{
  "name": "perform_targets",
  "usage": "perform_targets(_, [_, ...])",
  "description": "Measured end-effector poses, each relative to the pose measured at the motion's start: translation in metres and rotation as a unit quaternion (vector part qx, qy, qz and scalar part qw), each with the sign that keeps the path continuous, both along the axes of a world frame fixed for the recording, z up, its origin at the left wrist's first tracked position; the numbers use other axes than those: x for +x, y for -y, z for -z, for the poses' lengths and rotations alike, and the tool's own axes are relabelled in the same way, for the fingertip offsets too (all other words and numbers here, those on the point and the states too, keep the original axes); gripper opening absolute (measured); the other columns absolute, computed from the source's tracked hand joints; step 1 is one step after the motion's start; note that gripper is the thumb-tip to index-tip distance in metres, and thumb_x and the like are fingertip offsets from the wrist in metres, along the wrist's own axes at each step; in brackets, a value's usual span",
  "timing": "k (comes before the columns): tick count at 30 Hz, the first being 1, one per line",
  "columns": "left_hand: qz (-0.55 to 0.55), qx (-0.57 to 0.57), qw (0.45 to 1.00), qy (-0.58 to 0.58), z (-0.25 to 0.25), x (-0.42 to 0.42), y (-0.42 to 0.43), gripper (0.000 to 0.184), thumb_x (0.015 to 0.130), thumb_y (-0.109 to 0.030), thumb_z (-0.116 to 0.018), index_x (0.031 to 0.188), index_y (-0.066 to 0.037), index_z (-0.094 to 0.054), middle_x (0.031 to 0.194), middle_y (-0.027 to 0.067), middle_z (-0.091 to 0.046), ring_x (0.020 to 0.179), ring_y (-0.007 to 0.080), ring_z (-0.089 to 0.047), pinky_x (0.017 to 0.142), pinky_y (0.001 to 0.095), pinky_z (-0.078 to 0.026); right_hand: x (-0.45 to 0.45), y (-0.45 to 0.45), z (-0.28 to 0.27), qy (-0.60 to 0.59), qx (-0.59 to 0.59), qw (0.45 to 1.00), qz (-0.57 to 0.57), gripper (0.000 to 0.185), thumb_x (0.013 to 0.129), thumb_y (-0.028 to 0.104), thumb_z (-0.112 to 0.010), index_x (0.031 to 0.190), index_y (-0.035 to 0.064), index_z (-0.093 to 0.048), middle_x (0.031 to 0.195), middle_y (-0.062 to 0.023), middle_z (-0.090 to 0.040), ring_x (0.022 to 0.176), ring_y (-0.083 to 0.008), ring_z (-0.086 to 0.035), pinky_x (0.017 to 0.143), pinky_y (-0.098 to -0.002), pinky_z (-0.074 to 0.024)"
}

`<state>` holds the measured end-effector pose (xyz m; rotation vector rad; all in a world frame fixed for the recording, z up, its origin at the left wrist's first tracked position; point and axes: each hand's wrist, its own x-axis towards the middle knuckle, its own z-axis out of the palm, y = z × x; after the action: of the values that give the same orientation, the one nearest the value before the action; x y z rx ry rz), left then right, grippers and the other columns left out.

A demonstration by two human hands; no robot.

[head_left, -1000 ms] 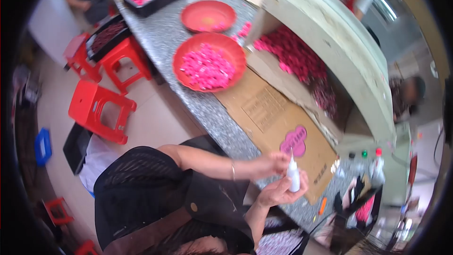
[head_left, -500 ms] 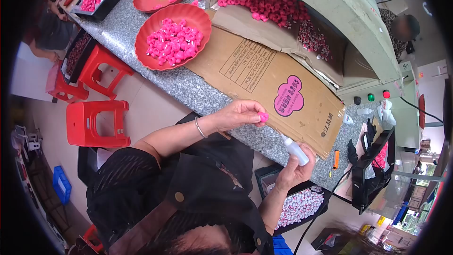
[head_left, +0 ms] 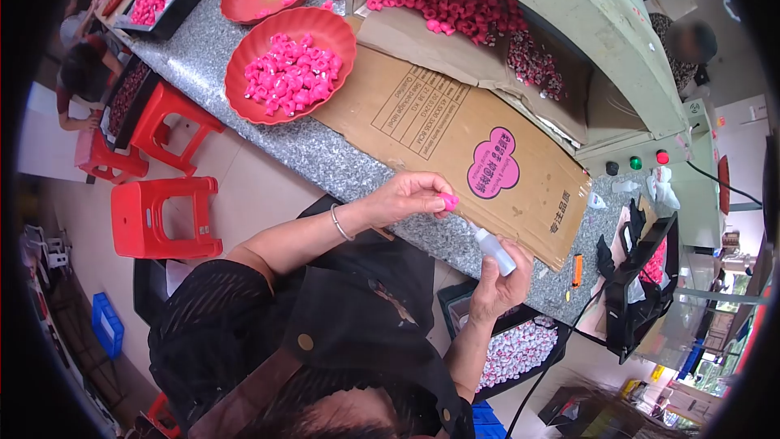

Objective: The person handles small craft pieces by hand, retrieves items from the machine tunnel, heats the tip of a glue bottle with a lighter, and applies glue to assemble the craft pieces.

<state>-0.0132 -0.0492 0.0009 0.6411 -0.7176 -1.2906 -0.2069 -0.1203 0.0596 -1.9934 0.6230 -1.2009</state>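
Observation:
My left hand (head_left: pixel 404 199), a bangle at its wrist, pinches a small pink piece (head_left: pixel 449 202) between thumb and fingertips above the edge of the worktop. In my right hand (head_left: pixel 505 280) is a small translucent squeeze bottle (head_left: pixel 496 254) with a white cap and a thin nozzle. The nozzle points up and left toward the pink piece; whether its tip touches is too small to tell. Beyond both hands a printed cardboard sheet (head_left: pixel 439 150) lies flat. A red fluted bowl (head_left: pixel 236 81) of similar pink pieces stands farther up and left.
A machine housing (head_left: pixel 585 24) at the back holds heaped pink pieces. A second red bowl (head_left: pixel 236 4) and a black tray (head_left: pixel 191 12) stand to the left. An orange lighter (head_left: pixel 578 271) and a black bin (head_left: pixel 638 309) are at right. Red stools (head_left: pixel 162 215) stand below; another person (head_left: pixel 85 73) works at far left.
My right hand has brought the bottle up and left, nearer the pink piece. My left hand keeps its pinch almost in place. The person at far left has leaned into view.

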Motion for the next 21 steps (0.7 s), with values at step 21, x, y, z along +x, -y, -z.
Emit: perform_targets(21, [-0.005, -0.007, 0.999, 0.037, -0.0037, -0.0013, -0.0001, 0.016, 0.090, -0.012, -0.059, 0.100, 0.000, -0.057, 0.095, 0.0072, -0.055, 0.084, 0.0134, -0.053, 0.078, 0.0291, -0.045, 0.0013, 0.0005, -0.0045, -0.029, 0.003, 1.000, -0.008, 0.024, 0.082, 0.011, -0.067, 0.099, -0.0039, -0.058, 0.095, -0.0159, -0.060, 0.090, -0.0244, -0.056, 0.081, -0.0345, -0.0456])
